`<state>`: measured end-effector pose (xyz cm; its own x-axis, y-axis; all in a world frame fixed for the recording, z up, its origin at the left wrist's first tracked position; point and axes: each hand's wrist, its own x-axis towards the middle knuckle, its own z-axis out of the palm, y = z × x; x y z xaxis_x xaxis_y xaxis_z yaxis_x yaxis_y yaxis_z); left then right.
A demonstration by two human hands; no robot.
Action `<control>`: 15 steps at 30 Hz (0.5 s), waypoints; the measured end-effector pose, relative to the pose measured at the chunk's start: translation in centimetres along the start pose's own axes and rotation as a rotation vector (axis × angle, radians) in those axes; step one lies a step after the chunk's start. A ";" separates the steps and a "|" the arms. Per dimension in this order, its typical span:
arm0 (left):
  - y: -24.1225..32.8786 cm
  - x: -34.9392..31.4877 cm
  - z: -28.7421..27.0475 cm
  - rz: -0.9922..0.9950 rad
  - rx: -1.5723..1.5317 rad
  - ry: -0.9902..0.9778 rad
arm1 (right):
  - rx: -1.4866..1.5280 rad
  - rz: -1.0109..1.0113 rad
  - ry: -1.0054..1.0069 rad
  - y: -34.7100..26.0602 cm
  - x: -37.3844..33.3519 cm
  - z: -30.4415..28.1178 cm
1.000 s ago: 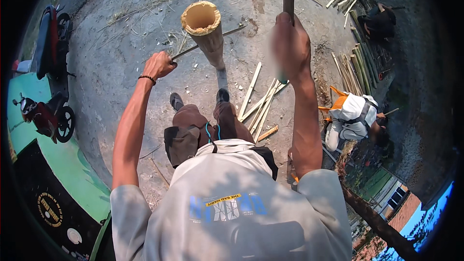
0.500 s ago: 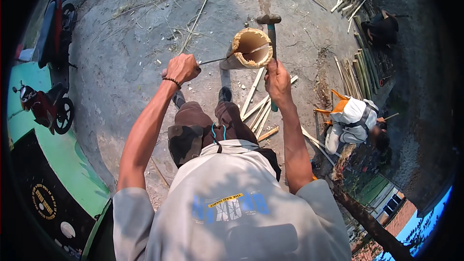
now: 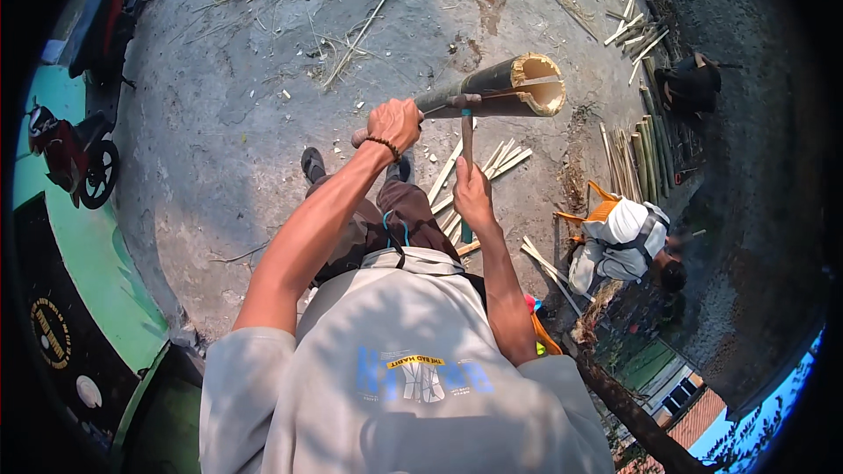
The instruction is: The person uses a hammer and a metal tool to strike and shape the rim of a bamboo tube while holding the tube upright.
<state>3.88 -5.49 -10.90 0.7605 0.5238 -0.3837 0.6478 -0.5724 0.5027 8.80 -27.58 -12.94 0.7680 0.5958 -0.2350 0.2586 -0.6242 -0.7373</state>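
My left hand is closed round the handle of a knife, whose thin dark blade runs to the bamboo. A thick bamboo pole leans to the right in front of me. Its hollow cut end has a ragged pale rim and a split down its wall. Gripped in my right hand is a hammer with a partly teal handle. The hammer head lies over the near side of the bamboo, close to the blade. Whether it touches the blade I cannot tell.
Split bamboo strips lie on the ground beyond my right hand. Bamboo poles are stacked at the right, near a seated person in white and a dark-clothed figure. A red motorbike stands at the left by a green wall.
The bamboo's open end has swung right and tilted over. My left hand has moved right with the knife. The hammer has moved slightly left and down, its head now over the bamboo's side.
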 end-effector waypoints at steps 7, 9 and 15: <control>-1.3 -0.7 -0.8 -0.059 0.035 0.019 | 0.541 -0.110 -0.054 -15.1 -1.5 -11.7; -1.0 -1.1 -0.7 -0.042 0.020 0.008 | 0.674 -0.199 -0.003 -15.5 -1.9 -12.2; -1.6 -0.3 -0.8 -0.045 0.120 0.000 | 0.750 -0.127 0.115 -11.3 -5.0 -13.0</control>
<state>2.58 -4.18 -10.97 0.7307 0.5505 -0.4038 0.6818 -0.6197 0.3888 9.63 -30.05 4.82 0.8255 0.5584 -0.0826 -0.0861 -0.0202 -0.9961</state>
